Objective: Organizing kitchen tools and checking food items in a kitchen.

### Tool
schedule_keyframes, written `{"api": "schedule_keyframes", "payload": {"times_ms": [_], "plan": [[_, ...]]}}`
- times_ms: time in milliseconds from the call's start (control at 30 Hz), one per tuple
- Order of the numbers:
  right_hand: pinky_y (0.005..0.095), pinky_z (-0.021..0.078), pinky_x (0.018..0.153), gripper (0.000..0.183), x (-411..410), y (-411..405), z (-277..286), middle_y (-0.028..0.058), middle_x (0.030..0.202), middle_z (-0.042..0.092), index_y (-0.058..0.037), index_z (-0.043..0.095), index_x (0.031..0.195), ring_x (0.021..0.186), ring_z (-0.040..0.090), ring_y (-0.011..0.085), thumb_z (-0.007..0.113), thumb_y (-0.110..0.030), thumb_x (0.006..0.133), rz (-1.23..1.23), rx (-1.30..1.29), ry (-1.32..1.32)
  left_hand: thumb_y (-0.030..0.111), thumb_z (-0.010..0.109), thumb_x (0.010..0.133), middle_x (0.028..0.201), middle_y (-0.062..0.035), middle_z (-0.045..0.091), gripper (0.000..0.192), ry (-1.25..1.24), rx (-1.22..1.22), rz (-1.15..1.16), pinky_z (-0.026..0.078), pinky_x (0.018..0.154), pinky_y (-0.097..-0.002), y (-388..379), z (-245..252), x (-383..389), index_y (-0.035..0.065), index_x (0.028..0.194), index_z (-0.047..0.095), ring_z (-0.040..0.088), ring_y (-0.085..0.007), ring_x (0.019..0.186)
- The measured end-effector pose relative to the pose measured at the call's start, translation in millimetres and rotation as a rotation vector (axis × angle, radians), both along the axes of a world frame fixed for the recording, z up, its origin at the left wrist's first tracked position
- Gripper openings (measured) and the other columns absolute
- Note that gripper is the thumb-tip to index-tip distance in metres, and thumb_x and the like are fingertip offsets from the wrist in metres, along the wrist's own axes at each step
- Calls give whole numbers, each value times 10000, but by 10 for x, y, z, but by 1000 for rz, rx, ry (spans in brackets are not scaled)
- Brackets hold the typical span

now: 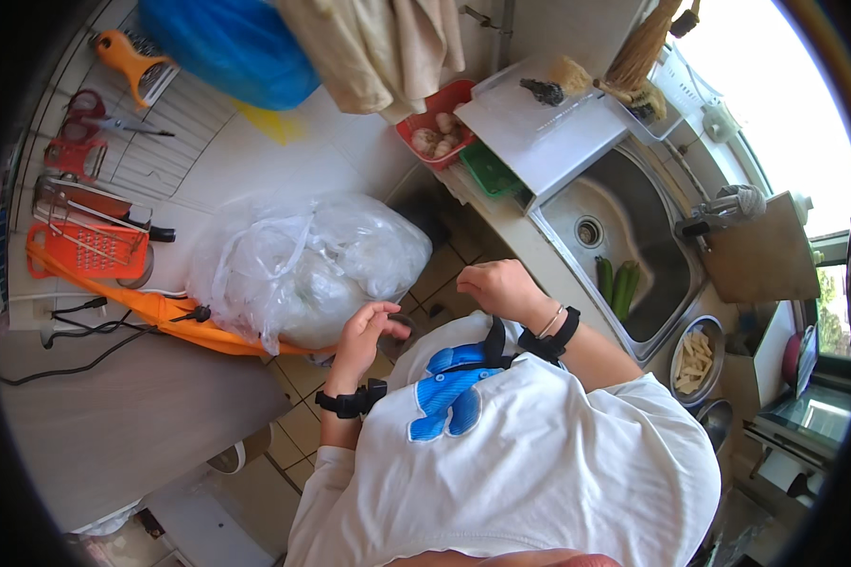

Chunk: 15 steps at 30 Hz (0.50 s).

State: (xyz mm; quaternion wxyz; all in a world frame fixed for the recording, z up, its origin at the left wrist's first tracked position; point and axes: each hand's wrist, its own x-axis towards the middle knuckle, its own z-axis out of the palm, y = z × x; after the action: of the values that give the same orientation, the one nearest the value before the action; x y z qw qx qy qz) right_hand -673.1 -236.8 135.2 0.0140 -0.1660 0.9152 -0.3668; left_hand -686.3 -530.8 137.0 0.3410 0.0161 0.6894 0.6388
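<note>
My left hand (369,333) is held in front of my shirt, fingers apart and slightly bent, with nothing in it. To its right, my right hand (500,287) has its fingers curled together; nothing shows in them, though its palm is hidden. The two hands do not touch. Just beyond my left hand hang bulging clear plastic bags (312,262), beside an orange bag (163,312). Green zucchini-like vegetables (624,287) lie in the stainless steel sink (588,191) at right. A metal bowl (716,354) beside the sink holds pale cut strips (693,361).
A red basket (432,106) of garlic bulbs and a green basket (491,170) stand near the sink. A cutting board (759,248) leans at right. On the left wall rack hang scissors (89,120), a peeler (131,64) and an orange grater (106,251). Black cables (78,368) hang below.
</note>
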Motion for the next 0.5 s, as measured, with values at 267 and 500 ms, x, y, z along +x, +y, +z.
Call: {"api": "schedule_keyframes", "payload": {"times_ms": [267,500], "plan": [[396,514,652,95,291,725,-157,102,781,663,-80,651,853,728,639,315,630,-172,837,-103,-23,-69,47,585,913,1267,-83,570,367,-24,-22,3,459,935,-293,681,34,231,12,1273,519,573,-166,1095],[411,511,644,109,277,1167,-184,110,762,660,-94,659,853,717,641,320,621,-196,844,-179,-14,-44,74,553,943,1190,-88,616,295,1,-79,72,484,871,-283,1007,81,336,24,1234,537,602,-160,1039]]}}
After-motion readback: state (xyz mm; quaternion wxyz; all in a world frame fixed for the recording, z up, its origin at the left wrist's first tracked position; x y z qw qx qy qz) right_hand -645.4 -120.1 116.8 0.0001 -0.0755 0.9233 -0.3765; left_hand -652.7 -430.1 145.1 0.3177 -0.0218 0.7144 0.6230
